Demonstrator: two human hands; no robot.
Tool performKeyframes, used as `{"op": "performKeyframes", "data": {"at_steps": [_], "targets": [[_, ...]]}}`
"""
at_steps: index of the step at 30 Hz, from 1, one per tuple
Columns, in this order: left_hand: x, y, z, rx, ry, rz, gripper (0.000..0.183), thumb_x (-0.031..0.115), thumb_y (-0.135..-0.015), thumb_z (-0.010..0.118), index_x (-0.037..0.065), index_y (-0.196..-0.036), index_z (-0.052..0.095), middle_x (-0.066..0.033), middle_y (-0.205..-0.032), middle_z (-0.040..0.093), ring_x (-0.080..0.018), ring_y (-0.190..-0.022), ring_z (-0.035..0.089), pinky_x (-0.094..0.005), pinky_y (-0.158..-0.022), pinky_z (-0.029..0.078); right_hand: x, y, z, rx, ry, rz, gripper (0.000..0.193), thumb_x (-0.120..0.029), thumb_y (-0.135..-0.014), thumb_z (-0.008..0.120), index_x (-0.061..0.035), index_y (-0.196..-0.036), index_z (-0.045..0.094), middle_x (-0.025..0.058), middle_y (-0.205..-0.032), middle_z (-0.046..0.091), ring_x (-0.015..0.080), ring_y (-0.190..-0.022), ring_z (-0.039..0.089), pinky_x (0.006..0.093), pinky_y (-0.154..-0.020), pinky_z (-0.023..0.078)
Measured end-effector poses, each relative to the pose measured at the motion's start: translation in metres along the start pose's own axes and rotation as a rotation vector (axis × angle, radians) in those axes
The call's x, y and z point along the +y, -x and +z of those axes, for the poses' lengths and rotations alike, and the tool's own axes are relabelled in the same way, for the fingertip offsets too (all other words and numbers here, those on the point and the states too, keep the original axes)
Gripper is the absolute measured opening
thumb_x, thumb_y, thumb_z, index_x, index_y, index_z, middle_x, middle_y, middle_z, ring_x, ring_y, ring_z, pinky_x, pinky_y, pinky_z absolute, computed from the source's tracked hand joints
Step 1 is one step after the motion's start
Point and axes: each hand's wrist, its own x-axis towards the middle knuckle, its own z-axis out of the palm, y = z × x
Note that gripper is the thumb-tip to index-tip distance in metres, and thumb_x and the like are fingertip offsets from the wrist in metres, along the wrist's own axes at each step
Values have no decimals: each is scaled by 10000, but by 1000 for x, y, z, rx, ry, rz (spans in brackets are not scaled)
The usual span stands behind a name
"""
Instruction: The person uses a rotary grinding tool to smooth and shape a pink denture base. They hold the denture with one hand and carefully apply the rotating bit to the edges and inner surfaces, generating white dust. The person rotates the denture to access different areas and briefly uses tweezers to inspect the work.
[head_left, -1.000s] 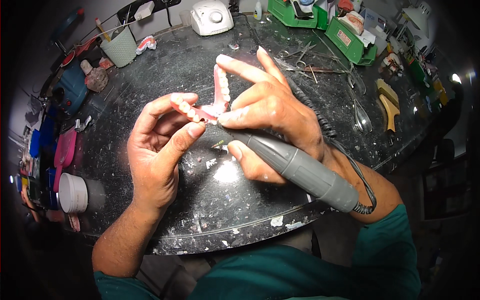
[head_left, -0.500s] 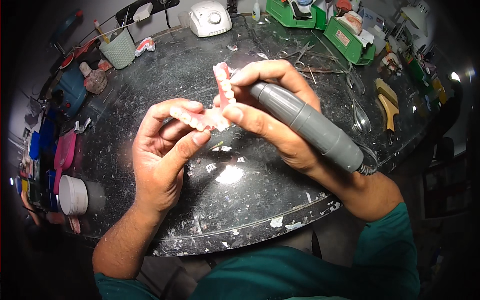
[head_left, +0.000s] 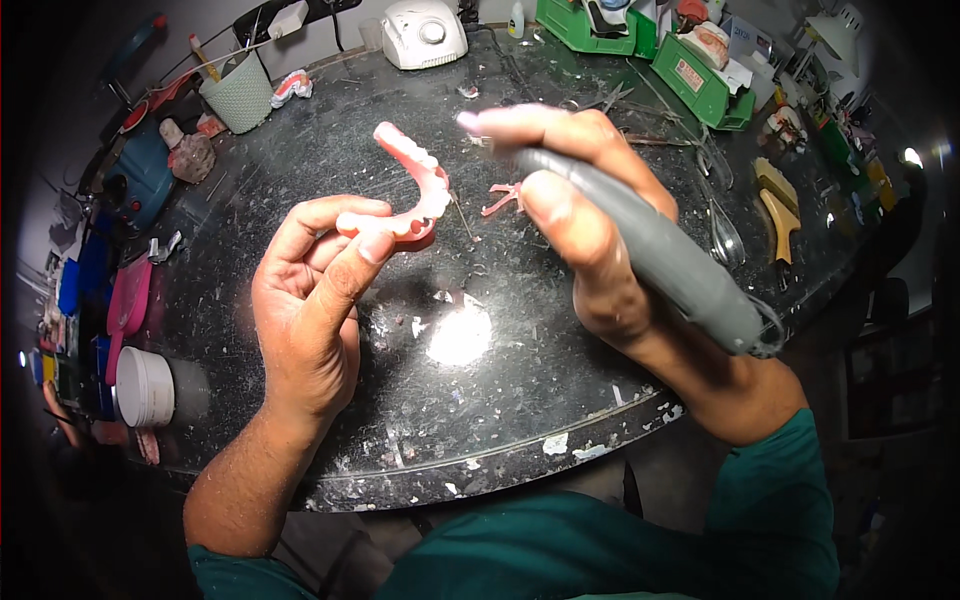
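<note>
Fingers [head_left: 335, 212] of the left hand [head_left: 312, 290]: we are pinching one end between thumb and fingertips, the item being a pink denture [head_left: 430, 185], horseshoe-shaped, with pale teeth. Its location: we are holding it raised over a dark worktop [head_left: 500, 420], its curve facing right and its free end pointing away from us.

Right hand [head_left: 600, 255], blurred: we are gripping one grey handpiece [head_left: 665, 245], thick-bodied, which is lying between thumb and index finger; the index finger is reaching out leftward, well apart from the denture.

Between the hands: one small pink forked piece [head_left: 500, 197], appearing just beside the right thumb; whether it is touching the thumb, we cannot tell.

Surroundings, far edge: one white control box [head_left: 425, 35] is standing behind the hands; one ribbed pot [head_left: 240, 95] is standing to its left; one green bin [head_left: 700, 85] is sitting to its right.

Surroundings, sides: one wooden-handled brush [head_left: 778, 215] is lying at right, and one white tub [head_left: 145, 388] is standing at left, near the left forearm.
</note>
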Motion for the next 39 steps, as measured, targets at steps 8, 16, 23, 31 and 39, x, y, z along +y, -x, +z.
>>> {"op": "performKeyframes", "data": {"at_steps": [8, 16, 23, 31, 39], "targets": [[2, 4, 3, 36, -91, 79, 232, -51, -888, 638, -26, -1096, 539, -179, -1102, 666, -199, -1045, 660, -302, -957, 489, 12, 8, 18, -46, 86, -323, 418, 3, -672, 724, -24, -1072, 605, 99, -953, 677, 326, -1145, 620, 560, -1090, 346], [4, 6, 9, 72, -160, 70, 291, -68, -876, 653, -21, -1125, 511, -151, -1106, 660, -165, -1035, 651, -269, -917, 498, 13, 7, 17, -95, 94, -299, 438, 11, -660, 762, -58, -1065, 610, 85, -912, 679, 357, -1133, 628, 590, -1100, 301], [4, 7, 9, 95, -197, 61, 352, -77, -866, 658, -23, -1173, 493, -129, -1111, 649, -162, -1050, 646, -264, -914, 495, 8, 6, 15, -124, 157, -267, 437, -18, -640, 793, -96, -1042, 639, 46, -880, 680, 319, -1126, 625, 587, -1097, 302], [3, 9, 12, 105, -243, 38, 458, -67, -850, 669, -45, -1263, 470, -129, -1281, 559, -198, -1124, 632, -377, -1108, 374, 6, 10, 20, -139, 130, -258, 393, -77, -659, 808, -120, -1018, 654, 22, -939, 677, 305, -1161, 598, 617, -1114, 238], [5, 7, 14, 109, -278, 52, 452, -67, -866, 648, -56, -1281, 467, -141, -1276, 570, -220, -1160, 613, -331, -1050, 438, 5, 10, 17, -147, 156, -294, 423, -99, -684, 811, -92, -1068, 634, 66, -1014, 700, 299, -1146, 610, 585, -1130, 224]]}}
